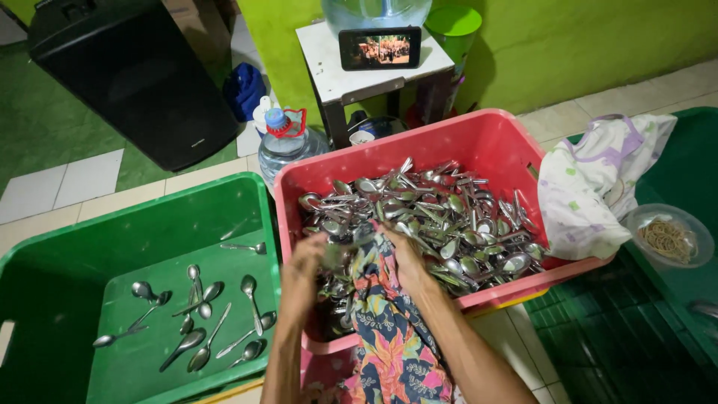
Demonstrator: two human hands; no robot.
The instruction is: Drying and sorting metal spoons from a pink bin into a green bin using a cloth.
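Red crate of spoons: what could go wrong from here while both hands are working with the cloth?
The floral cloth hangs across the red crate rim, so it may snag spoons and drag some out. The heap sits near the rim; stirring could spill it. The left hand and right hand are blurred, so their grip is unclear.

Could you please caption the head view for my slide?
Both hands, left hand and right hand, work a patterned cloth over spoons in a red crate.
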